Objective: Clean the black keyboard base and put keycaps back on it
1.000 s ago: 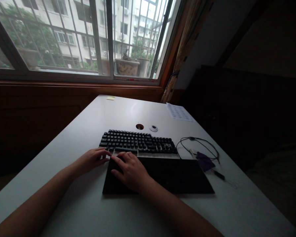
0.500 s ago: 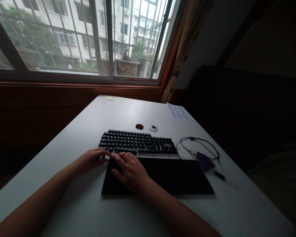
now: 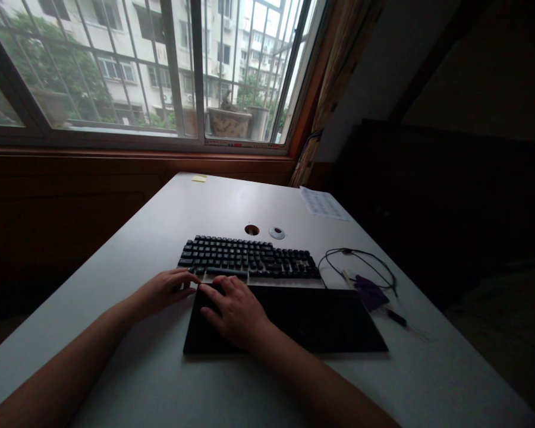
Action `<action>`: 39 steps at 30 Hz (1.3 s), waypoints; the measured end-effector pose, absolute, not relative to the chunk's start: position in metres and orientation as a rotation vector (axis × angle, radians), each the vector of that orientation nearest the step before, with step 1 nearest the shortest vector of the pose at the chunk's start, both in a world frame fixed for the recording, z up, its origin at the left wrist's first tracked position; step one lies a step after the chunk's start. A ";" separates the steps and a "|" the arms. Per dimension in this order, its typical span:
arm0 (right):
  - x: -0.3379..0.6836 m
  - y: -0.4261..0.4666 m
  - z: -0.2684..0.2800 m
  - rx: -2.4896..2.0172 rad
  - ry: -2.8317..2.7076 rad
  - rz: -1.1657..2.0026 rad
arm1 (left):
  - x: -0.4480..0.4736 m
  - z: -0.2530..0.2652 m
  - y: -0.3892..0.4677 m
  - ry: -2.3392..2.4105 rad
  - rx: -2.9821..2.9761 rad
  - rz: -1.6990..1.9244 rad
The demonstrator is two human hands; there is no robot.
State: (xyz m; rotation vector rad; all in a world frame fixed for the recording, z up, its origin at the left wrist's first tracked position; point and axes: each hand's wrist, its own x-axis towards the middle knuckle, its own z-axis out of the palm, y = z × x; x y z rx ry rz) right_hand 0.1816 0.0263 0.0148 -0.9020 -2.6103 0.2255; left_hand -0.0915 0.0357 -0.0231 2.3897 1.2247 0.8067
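A black keyboard point(image 3: 249, 255) with rows of keycaps lies on the white desk, its lower rim pale. Directly in front of it is a flat, black rectangular panel point(image 3: 312, 318). My left hand point(image 3: 172, 288) is at the panel's far left corner, fingers bent and thumb close to them at the edge. Across the panel's left part rests my right hand point(image 3: 234, 309), palm down. Its fingers are stretched out and its thumb apart, with the index fingertip at the same corner, near the left fingertips. Anything small between the fingertips is too dark to make out.
Right of the keyboard lie a looped black cable point(image 3: 361, 255), a dark purple cloth-like piece point(image 3: 371, 292) and a small black-handled tool with thin wires point(image 3: 396, 317). Farther back are a cable hole point(image 3: 252, 230), a round grommet point(image 3: 277, 233), printed paper point(image 3: 323, 203) and yellow notes point(image 3: 199, 178).
My right hand's fingers have shifted very slightly at the panel's corner, the index finger a little to the left. The left hand, panel and keyboard look nearly the same.
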 end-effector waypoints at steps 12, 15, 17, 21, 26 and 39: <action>0.182 0.026 0.016 -0.889 -2.601 0.252 | -0.090 -0.021 0.035 1.226 2.379 0.810; 0.182 0.026 0.017 -0.893 -2.598 0.253 | -0.090 -0.020 0.034 1.226 2.385 0.823; 0.182 0.026 0.017 -0.896 -2.603 0.243 | -0.090 -0.020 0.034 1.224 2.388 0.825; 0.181 0.026 0.016 -0.902 -2.599 0.245 | -0.091 -0.021 0.035 1.220 2.389 0.801; 0.182 0.027 0.016 -0.900 -2.599 0.247 | -0.092 -0.022 0.036 1.207 2.399 0.807; 0.182 0.026 0.016 -0.908 -2.591 0.267 | -0.092 -0.024 0.036 1.209 2.404 0.810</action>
